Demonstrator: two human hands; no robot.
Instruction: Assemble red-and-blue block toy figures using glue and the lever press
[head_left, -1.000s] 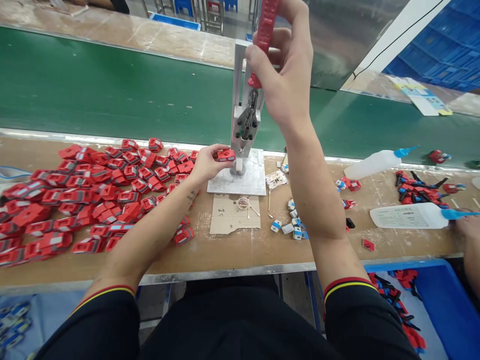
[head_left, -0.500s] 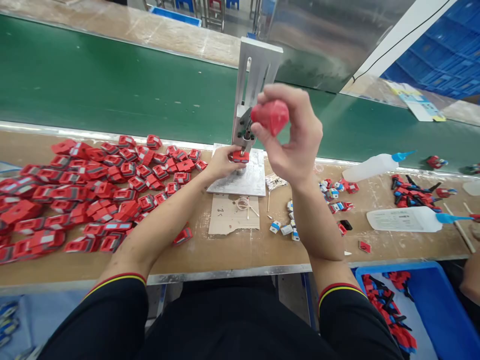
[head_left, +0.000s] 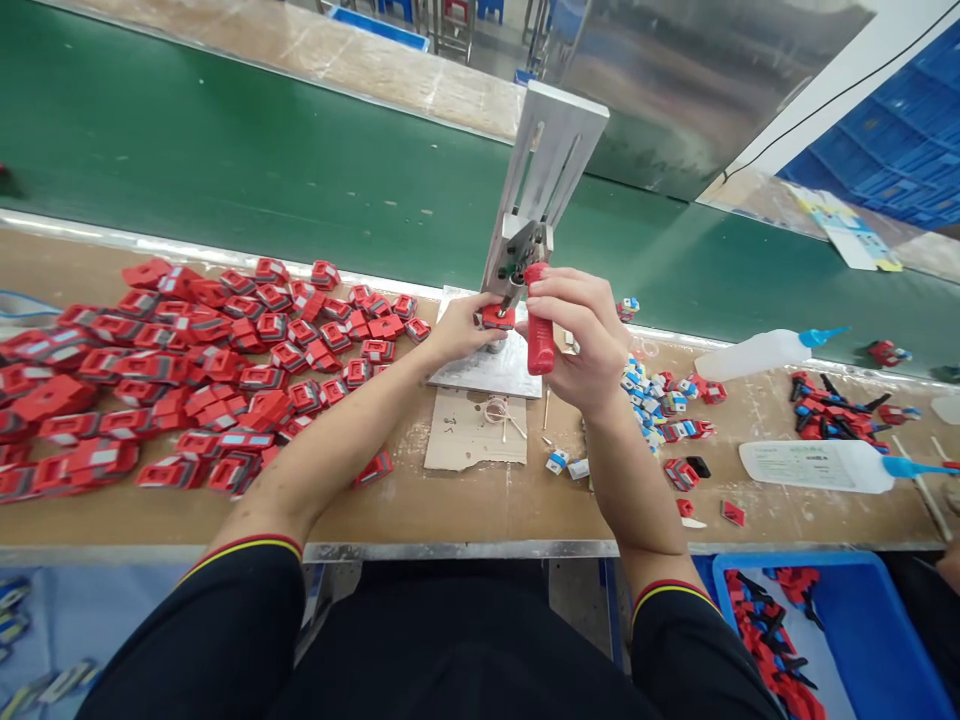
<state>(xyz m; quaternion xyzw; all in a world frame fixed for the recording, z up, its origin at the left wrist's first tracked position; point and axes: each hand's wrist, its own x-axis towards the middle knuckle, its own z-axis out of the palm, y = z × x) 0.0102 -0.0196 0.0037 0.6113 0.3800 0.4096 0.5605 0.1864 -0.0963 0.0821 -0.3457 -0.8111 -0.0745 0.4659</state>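
Observation:
My left hand (head_left: 459,332) pinches a small red plastic toy part (head_left: 498,317) beneath the plunger of a metal hand press (head_left: 546,160). The press stands upright on a silver base plate (head_left: 480,375). Around its red lever handle (head_left: 541,345) my right hand (head_left: 589,335) is closed, and the handle points down toward me. Whether the plunger tip touches the part is hard to tell. To the left spreads a big pile of similar red and grey toy parts (head_left: 172,350). Small white and blue pieces (head_left: 637,395) lie by my right forearm.
A torn cardboard piece (head_left: 450,440) with rubber bands lies before the plate. Two white bottles (head_left: 814,466) with blue nozzles are at the right, near assembled red-black toys (head_left: 829,410). A blue bin (head_left: 885,630) sits below. Behind runs a green conveyor belt (head_left: 300,170).
My right hand has come down with the lever handle, which swung from raised to pointing downward. My left hand keeps the red part under the plunger. The view has shifted slightly.

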